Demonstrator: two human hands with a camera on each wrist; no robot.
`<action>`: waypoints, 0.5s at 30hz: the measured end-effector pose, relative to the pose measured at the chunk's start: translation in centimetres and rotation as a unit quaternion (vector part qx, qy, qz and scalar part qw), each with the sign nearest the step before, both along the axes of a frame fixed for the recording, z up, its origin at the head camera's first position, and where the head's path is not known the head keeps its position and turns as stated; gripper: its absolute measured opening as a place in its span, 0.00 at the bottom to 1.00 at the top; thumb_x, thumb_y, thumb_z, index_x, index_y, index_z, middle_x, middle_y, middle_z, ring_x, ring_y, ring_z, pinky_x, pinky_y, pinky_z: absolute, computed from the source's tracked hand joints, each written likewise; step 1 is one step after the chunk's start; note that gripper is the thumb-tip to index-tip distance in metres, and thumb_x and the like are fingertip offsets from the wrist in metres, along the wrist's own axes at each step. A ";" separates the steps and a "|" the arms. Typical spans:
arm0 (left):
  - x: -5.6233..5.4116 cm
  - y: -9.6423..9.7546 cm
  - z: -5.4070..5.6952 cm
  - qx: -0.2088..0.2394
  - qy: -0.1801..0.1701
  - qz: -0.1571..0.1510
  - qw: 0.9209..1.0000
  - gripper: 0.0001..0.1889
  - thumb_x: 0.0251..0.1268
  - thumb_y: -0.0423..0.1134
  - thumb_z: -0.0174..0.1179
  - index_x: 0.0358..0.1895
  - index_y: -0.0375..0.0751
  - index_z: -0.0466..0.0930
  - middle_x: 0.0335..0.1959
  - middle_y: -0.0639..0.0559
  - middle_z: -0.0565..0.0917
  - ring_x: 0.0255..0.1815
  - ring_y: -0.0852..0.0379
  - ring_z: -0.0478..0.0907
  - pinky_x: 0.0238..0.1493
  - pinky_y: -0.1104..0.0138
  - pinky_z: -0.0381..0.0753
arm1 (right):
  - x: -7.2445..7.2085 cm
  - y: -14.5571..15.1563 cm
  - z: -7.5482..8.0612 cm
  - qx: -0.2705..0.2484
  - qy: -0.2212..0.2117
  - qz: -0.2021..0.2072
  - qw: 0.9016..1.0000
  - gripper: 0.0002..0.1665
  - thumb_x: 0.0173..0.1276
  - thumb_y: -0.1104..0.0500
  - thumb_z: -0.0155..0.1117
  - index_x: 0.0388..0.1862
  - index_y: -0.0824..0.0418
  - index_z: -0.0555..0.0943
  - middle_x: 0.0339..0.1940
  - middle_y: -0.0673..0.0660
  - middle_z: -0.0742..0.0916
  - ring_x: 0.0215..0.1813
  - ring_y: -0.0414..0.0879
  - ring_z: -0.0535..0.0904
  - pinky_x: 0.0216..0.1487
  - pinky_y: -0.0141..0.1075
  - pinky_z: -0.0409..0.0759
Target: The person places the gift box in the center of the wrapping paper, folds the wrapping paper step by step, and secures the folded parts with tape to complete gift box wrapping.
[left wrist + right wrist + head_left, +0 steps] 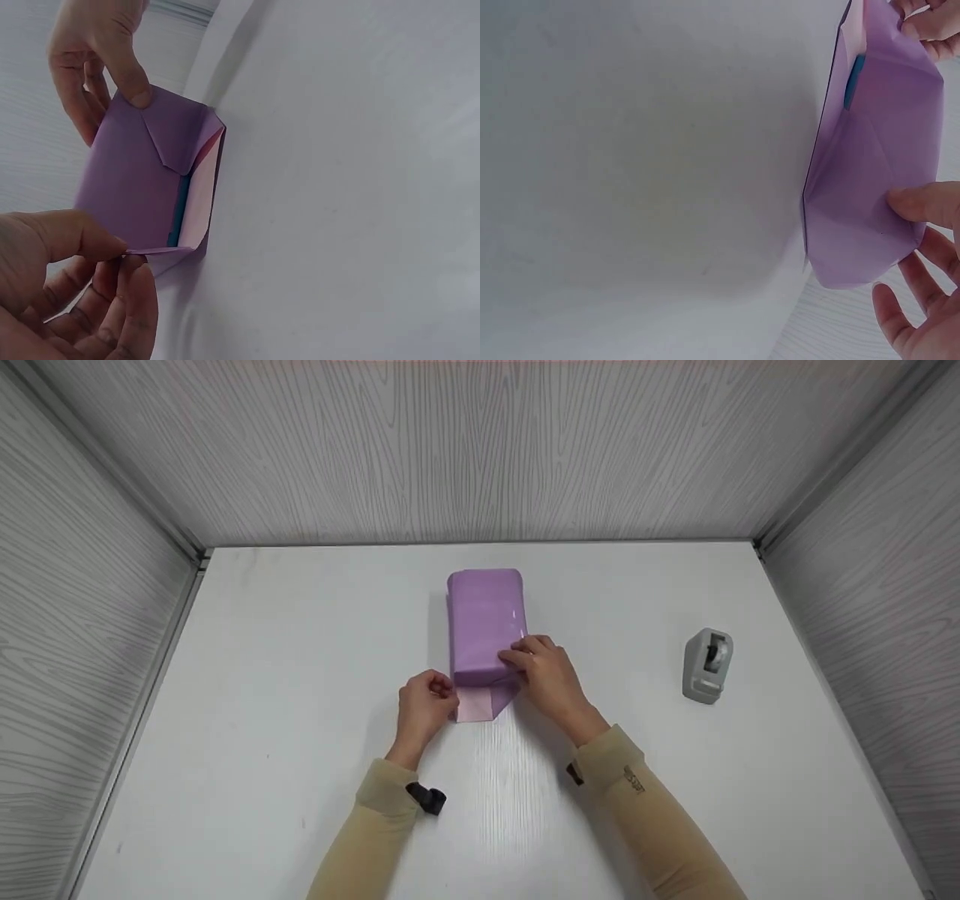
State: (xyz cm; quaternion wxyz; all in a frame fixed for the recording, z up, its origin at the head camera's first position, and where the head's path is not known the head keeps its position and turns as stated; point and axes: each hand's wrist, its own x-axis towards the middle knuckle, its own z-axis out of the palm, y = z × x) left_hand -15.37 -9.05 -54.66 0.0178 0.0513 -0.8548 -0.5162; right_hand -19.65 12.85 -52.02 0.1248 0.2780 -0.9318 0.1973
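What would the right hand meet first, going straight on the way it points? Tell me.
The purple package: the right hand touches it near its right near corner, so it would likely push straight into it, though depth is hard to judge from above.

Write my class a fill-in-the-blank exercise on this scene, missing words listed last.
The grey plastic tape dispenser stands to the ____ of the glossy purple box-shaped package.
The left hand pinches a purple paper fold using its fingers and ____.
The inner face of the paper flap is pale ____.
Missing words: right; thumb; pink.
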 end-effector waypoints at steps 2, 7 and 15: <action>0.2 0.0 -0.2 -0.010 -0.006 -0.005 1.000 0.05 0.51 0.26 0.63 0.32 0.35 0.82 0.26 0.49 0.82 0.27 0.56 0.78 0.31 0.64 0.78 | 0.0 0.0 0.0 0.000 -0.001 -0.001 1.000 0.20 0.60 0.69 0.71 0.50 0.54 0.87 0.49 0.56 0.83 0.57 0.56 0.75 0.47 0.50 0.76; 0.5 0.2 -0.5 -0.039 -0.025 -0.023 0.999 0.02 0.53 0.31 0.64 0.29 0.37 0.84 0.23 0.52 0.82 0.25 0.57 0.77 0.30 0.64 0.77 | 0.0 0.0 0.0 -0.005 0.007 0.004 1.000 0.19 0.60 0.69 0.70 0.50 0.55 0.87 0.48 0.56 0.83 0.56 0.56 0.75 0.47 0.50 0.77; 0.6 0.1 -0.4 -0.057 -0.007 -0.039 0.998 0.04 0.58 0.33 0.64 0.32 0.36 0.86 0.26 0.50 0.84 0.29 0.55 0.80 0.34 0.61 0.80 | -0.1 0.0 -0.2 -0.007 0.018 0.009 1.000 0.19 0.59 0.70 0.71 0.49 0.56 0.87 0.48 0.57 0.83 0.55 0.57 0.76 0.47 0.51 0.77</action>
